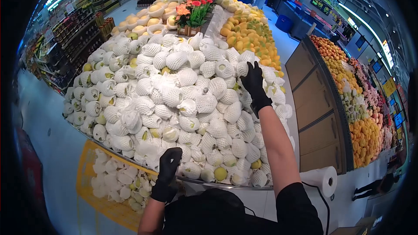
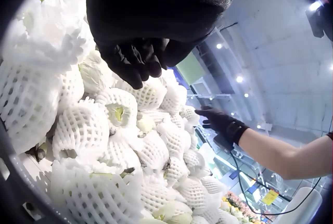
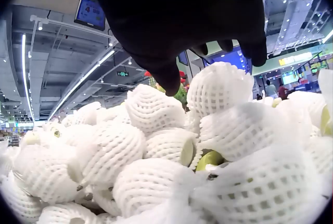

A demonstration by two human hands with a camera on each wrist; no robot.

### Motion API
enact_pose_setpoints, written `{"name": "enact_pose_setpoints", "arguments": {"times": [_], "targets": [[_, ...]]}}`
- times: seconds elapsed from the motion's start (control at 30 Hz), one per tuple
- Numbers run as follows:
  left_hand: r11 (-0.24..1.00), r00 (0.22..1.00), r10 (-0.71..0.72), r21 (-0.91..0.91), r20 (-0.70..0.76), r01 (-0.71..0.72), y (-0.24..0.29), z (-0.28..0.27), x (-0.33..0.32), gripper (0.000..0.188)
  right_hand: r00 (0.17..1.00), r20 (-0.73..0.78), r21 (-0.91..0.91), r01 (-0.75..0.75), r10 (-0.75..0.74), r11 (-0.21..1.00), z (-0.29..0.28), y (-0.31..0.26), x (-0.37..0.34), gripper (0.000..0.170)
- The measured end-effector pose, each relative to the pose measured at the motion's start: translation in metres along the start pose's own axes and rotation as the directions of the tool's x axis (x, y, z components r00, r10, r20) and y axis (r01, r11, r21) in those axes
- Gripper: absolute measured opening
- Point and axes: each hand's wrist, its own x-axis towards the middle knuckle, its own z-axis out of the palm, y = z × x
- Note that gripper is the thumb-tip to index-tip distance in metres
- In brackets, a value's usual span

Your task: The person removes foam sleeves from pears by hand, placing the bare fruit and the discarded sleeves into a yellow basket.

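A large heaped display of yellow-green fruit in white foam nets [image 1: 178,98] spreads out before me. My right hand [image 1: 254,82], in a black glove, reaches far over its right side. In the right wrist view its thumb and fingers are spread just above a netted fruit [image 3: 220,88] on top of the heap. My left hand [image 1: 169,165], also black-gloved, hovers by the display's front edge with its fingers loosely curled and nothing in them. Netted fruits [image 2: 148,94] lie right beyond its fingertips in the left wrist view. A bare yellow-green fruit [image 1: 220,174] shows near the front edge.
A yellow crate [image 1: 85,178] with loose foam nets stands below at the front left. Yellow mangoes [image 1: 252,35] and potted flowers [image 1: 198,11] are farther back. To the right are a white roll [image 1: 327,182] and a wooden-sided fruit stand [image 1: 315,117].
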Motion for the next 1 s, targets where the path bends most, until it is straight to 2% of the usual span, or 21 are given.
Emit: {"name": "enact_pose_setpoints", "arguments": {"times": [0.07,0.1,0.3,0.4,0.53,0.63,0.73,0.83,0.93,1.0], "targets": [[1.000,0.999,-0.031,-0.006,0.009,0.031,0.003,0.000,0.000,0.020,0.996,0.063,0.165,-0.066,0.057,0.984,0.025,0.017,0.004,0.074],[0.999,0.999,-0.046,-0.010,0.016,0.047,0.003,0.000,0.000,0.020,0.994,0.051,0.077,-0.099,0.095,0.992,0.014,0.005,0.001,0.073],[0.995,0.994,-0.090,-0.031,0.054,0.092,0.003,-0.003,-0.003,0.022,0.933,0.149,-0.086,-0.317,0.327,0.944,-0.021,-0.038,-0.003,0.077],[0.997,0.995,-0.069,-0.023,0.069,0.071,0.005,-0.003,0.001,0.023,0.961,0.065,-0.002,-0.269,0.269,0.963,-0.008,-0.026,0.002,0.080],[0.998,0.994,-0.038,-0.037,0.102,0.041,0.009,-0.003,0.004,0.024,0.940,0.043,0.021,-0.341,0.340,0.940,0.001,-0.028,0.008,0.078],[0.998,0.992,-0.057,-0.027,0.114,0.061,0.013,-0.002,0.003,0.025,0.967,0.072,-0.007,-0.245,0.245,0.969,0.008,-0.022,0.006,0.076],[0.997,0.991,-0.058,-0.042,0.120,0.064,0.016,0.000,0.002,0.025,0.943,0.114,0.019,-0.316,0.312,0.949,-0.003,-0.026,0.009,0.069],[0.998,0.990,-0.055,-0.030,0.129,0.059,0.013,0.000,0.000,0.025,0.901,0.030,0.217,-0.428,0.433,0.877,-0.011,-0.029,0.009,0.071],[0.996,0.988,-0.075,-0.029,0.138,0.079,0.015,0.003,0.000,0.026,0.904,-0.119,0.503,-0.302,0.411,0.810,-0.013,-0.017,0.006,0.073],[0.994,0.984,-0.097,-0.043,0.149,0.105,0.018,0.008,0.001,0.028,0.896,-0.164,0.588,-0.247,0.412,0.770,-0.019,-0.012,0.000,0.072]]}}
